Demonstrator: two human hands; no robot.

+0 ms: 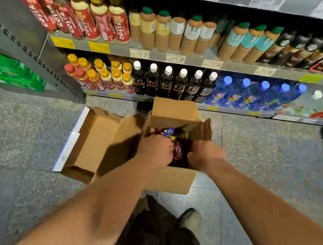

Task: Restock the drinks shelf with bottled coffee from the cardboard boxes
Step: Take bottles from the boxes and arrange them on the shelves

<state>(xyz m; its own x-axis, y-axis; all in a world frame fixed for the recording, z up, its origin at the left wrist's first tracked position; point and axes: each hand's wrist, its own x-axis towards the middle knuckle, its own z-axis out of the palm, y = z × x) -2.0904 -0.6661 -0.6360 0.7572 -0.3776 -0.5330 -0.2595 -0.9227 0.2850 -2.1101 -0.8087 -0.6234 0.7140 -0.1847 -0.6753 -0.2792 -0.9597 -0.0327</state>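
Entry: both arms down in the open box (172, 181), centre of frame, on the floor just below the drinks shelf (184, 59).

Left grip (154, 151): fingers curled at the inner edge of the box, closing on the bottled coffee (179, 151), a dark bottle with a deep red label.

Right grip (205, 155): knuckles up, fingers dipped past the box rim and hidden. You cannot tell from here whether it has anything.

Key relation: the bottle lies between your two grips, touching the left one and just beside the right, so the left is the nearer. Its label runs up and down the frame, so the long axis seems to point from you toward the shelf. Standing or leaning is unclear in the box's shadow.

A blue-capped item (168, 132) sits just above the left grip, deeper in the box.

Judgement: the lift goes straight up and out, then toward the upper part of the frame. The likely slot is the red-labelled, yellow-capped cluster (103, 77), lower shelf, left of centre.

An empty box (94, 141) lies open, touching the working box on its frame-left side.
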